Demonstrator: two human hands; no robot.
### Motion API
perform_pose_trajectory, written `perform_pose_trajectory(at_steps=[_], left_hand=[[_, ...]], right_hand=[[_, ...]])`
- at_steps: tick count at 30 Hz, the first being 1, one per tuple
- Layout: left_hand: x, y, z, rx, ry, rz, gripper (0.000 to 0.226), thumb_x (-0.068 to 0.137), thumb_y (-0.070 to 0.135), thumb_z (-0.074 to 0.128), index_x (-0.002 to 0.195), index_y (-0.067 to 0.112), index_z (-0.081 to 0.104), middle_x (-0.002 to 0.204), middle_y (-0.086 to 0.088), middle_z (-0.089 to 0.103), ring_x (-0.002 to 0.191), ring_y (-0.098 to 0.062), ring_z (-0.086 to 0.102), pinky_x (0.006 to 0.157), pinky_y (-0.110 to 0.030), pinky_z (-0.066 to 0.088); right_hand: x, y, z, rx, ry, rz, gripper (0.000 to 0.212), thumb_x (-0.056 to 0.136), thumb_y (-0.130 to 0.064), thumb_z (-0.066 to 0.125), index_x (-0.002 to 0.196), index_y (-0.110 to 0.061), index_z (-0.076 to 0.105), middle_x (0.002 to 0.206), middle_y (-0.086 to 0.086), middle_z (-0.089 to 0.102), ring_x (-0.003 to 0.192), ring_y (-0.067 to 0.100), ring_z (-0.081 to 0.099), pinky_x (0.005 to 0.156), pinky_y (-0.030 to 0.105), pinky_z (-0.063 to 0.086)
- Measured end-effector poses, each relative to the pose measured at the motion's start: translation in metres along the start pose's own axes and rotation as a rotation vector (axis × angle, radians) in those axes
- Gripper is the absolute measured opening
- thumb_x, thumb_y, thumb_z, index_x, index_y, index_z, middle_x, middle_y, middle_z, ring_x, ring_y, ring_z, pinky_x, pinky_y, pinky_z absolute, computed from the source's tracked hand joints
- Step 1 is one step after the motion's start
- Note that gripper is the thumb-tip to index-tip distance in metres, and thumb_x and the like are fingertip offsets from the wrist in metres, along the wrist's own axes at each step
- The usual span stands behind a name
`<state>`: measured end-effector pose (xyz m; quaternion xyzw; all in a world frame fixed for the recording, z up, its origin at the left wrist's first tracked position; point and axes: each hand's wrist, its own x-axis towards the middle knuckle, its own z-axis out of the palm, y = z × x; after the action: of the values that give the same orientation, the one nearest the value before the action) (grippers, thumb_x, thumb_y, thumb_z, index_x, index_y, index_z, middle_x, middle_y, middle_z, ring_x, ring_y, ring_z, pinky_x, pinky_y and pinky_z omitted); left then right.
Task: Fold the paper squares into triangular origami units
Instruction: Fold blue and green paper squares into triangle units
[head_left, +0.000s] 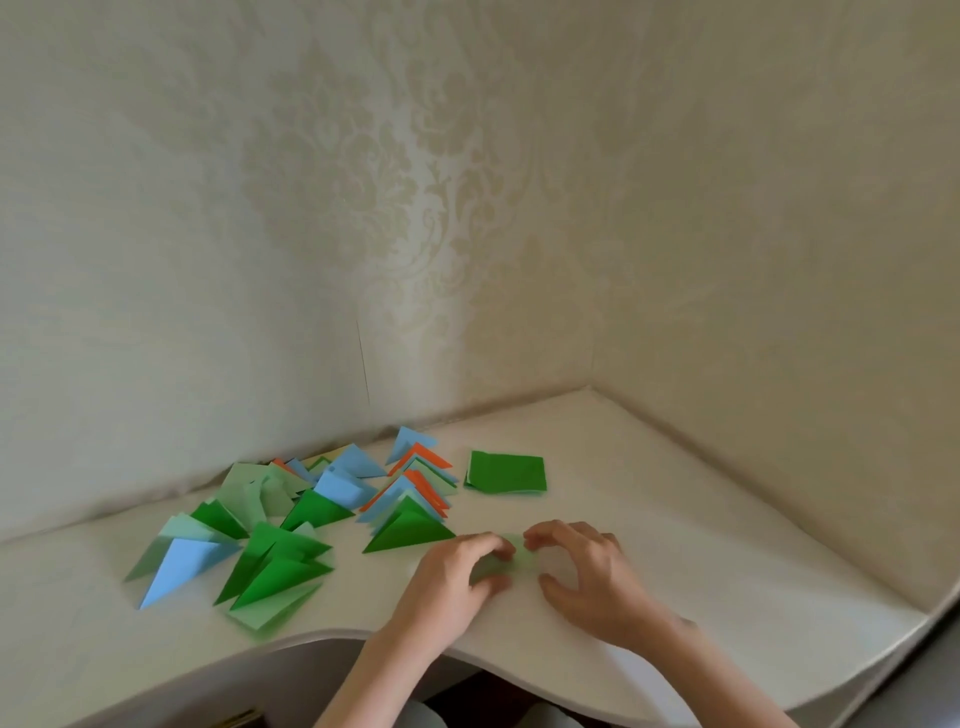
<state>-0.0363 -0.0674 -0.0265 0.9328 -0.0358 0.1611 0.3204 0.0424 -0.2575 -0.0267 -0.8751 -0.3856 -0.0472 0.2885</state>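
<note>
While both of my hands are down on the pale green paper (514, 558), the fold between them is what I worry about. My left hand (457, 577) has its fingers curled over the left part of the sheet, thumb and fingertips pinching it against the white desk (727, 545); my right hand (582, 571) arches over the right part, fingertips bent down onto the far edge and thumb near the front, so it grips too. Most of the sheet is hidden under my fingers, so I cannot tell how far this fold has gone. If the edges are not matched before I press, I judge the crease will set crooked and the unit will come out lopsided. The desk looks smooth, so the paper could slide under uneven pressure. The finished dark green triangle (410, 532) lies just beside my left fingers, and a careless sweep of my wrist could knock the pile of folded triangles (291, 519). The stack of green squares (506, 472) sits near, behind my hands, apart from them.
</note>
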Motion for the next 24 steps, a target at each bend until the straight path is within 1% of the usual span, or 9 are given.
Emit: perform_pose_trajectory(at_steps=[3,5,7,10,13,15,17,20,24], left_hand=[[-0.001,-0.006,-0.002,0.011,0.018,-0.016,0.026,0.082,0.02,0.071,0.105,0.031,0.07,0.1,0.018,0.064,0.095,0.005,0.057,0.086,-0.003,0.036],[-0.002,-0.009,-0.003,0.011,0.062,-0.058,0.024,0.082,0.014,0.07,0.1,0.028,0.072,0.09,0.02,0.059,0.084,0.006,0.055,0.08,-0.002,0.036],[-0.004,-0.013,-0.004,-0.013,0.112,-0.092,0.024,0.079,0.008,0.071,0.093,0.027,0.073,0.081,0.023,0.059,0.077,0.007,0.057,0.075,-0.005,0.04],[-0.006,-0.016,-0.003,-0.028,0.17,-0.152,0.023,0.077,0.006,0.072,0.088,0.026,0.072,0.075,0.022,0.064,0.073,0.004,0.061,0.069,-0.01,0.046],[-0.008,-0.019,0.0,0.002,0.234,-0.192,0.023,0.078,0.009,0.072,0.088,0.029,0.069,0.076,0.021,0.063,0.071,0.004,0.057,0.066,-0.005,0.04],[-0.008,-0.017,0.002,0.018,0.266,-0.2,0.023,0.079,0.01,0.07,0.092,0.029,0.067,0.079,0.019,0.061,0.075,0.003,0.055,0.067,-0.004,0.038],[-0.006,-0.013,0.006,0.039,0.296,-0.175,0.023,0.079,0.012,0.07,0.098,0.025,0.065,0.081,0.018,0.057,0.079,-0.002,0.054,0.071,-0.009,0.04],[-0.003,-0.008,0.013,0.089,0.335,-0.139,0.023,0.079,0.019,0.073,0.099,0.021,0.064,0.082,0.013,0.057,0.08,-0.01,0.054,0.07,-0.025,0.049],[0.002,-0.009,0.02,0.127,0.345,-0.172,0.021,0.081,0.024,0.072,0.099,0.022,0.061,0.084,0.009,0.059,0.078,-0.013,0.053,0.068,-0.032,0.049]], right_hand=[[0.002,0.0,0.007,-0.049,0.057,-0.04,0.028,0.078,-0.043,0.056,0.106,-0.038,0.057,0.099,-0.026,0.061,0.1,0.0,0.054,0.086,0.026,0.036],[0.004,-0.002,0.011,-0.051,0.092,-0.031,0.022,0.08,-0.043,0.059,0.101,-0.037,0.06,0.094,-0.025,0.063,0.095,0.002,0.056,0.083,0.028,0.038],[0.007,-0.004,0.015,-0.045,0.137,-0.007,0.017,0.08,-0.041,0.062,0.097,-0.037,0.06,0.086,-0.028,0.061,0.091,0.003,0.056,0.08,0.029,0.041],[0.012,-0.008,0.021,-0.026,0.169,0.029,0.013,0.079,-0.038,0.062,0.092,-0.037,0.06,0.077,-0.031,0.054,0.086,0.004,0.057,0.076,0.031,0.042],[0.018,-0.012,0.025,0.027,0.158,0.065,0.013,0.079,-0.041,0.057,0.089,-0.034,0.061,0.074,-0.03,0.054,0.082,0.005,0.057,0.076,0.035,0.047],[0.021,-0.015,0.027,0.057,0.161,0.107,0.017,0.077,-0.044,0.057,0.088,-0.032,0.063,0.072,-0.026,0.054,0.078,0.006,0.056,0.075,0.035,0.049],[0.024,-0.018,0.032,0.056,0.174,0.137,0.02,0.077,-0.046,0.057,0.089,-0.031,0.063,0.071,-0.021,0.057,0.076,0.009,0.056,0.075,0.036,0.049],[0.026,-0.021,0.037,-0.009,0.192,0.152,0.024,0.079,-0.048,0.061,0.092,-0.029,0.064,0.071,-0.017,0.055,0.075,0.012,0.055,0.075,0.035,0.047],[0.03,-0.024,0.039,-0.034,0.227,0.189,0.023,0.08,-0.047,0.067,0.093,-0.028,0.064,0.067,-0.018,0.05,0.071,0.009,0.049,0.072,0.032,0.041]])
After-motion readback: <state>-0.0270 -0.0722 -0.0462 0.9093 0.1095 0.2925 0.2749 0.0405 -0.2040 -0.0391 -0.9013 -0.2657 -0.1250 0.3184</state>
